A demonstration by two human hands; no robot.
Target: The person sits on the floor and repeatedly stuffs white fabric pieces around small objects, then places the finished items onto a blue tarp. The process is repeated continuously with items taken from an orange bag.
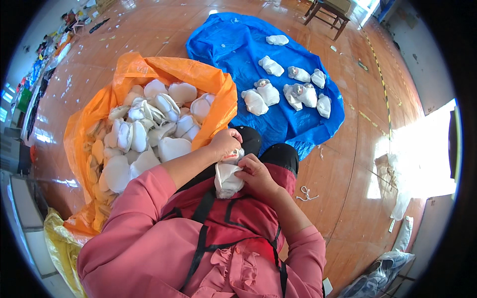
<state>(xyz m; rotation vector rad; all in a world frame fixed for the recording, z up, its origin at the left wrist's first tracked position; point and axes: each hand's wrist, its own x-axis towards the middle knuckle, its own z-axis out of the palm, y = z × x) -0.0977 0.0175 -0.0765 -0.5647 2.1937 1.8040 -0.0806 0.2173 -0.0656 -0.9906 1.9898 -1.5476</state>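
Note:
Over my lap I hold a small white cloth pouch (pixel 227 180) with both hands. At its upper end, my left hand (pixel 226 144) has its fingers bent down and closed, and a bit of reddish and grey shows just below them. The fingers of my right hand (pixel 256 173) pinch the pouch's right side. To the left, a large orange bag (pixel 226 99) gapes wide, full of white, rounded, cup-like cloth pieces (pixel 171 148). Beyond my knees, several white bundles (pixel 268 93) lie on a blue sheet (pixel 218 42), some with grey showing at one end.
A yellow bag (pixel 59 248) lies at the lower left. On the tiled floor at the right is a loose white cord (pixel 307 193). Farther off stands a wooden stool (pixel 328 15). Clear plastic wrapping (pixel 380 273) lies by the right wall, and clutter lines the far left wall.

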